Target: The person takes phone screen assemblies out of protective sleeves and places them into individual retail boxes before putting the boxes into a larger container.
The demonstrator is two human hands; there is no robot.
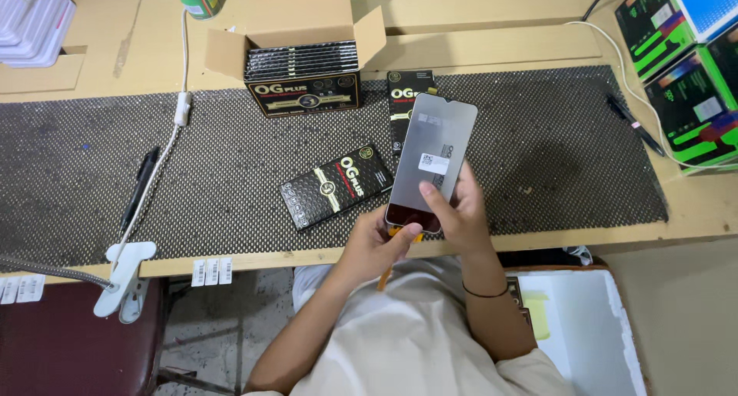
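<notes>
Just below the middle of the frame, both hands grip a phone display panel (432,161) raised above the bench (477,46). The left hand (374,246) pinches its lower edge, where an orange flex strip (387,273) hangs down; the right hand (460,211) closes on its lower right side, thumb across the face. A flat black packet (336,187) lies just left of the panel on the dark mesh mat (553,150); another packet (406,96) sits partly hidden behind its top. An open carton of packets (304,65) stands above. A white cable (173,127) runs at left, a pen (634,123) at right.
</notes>
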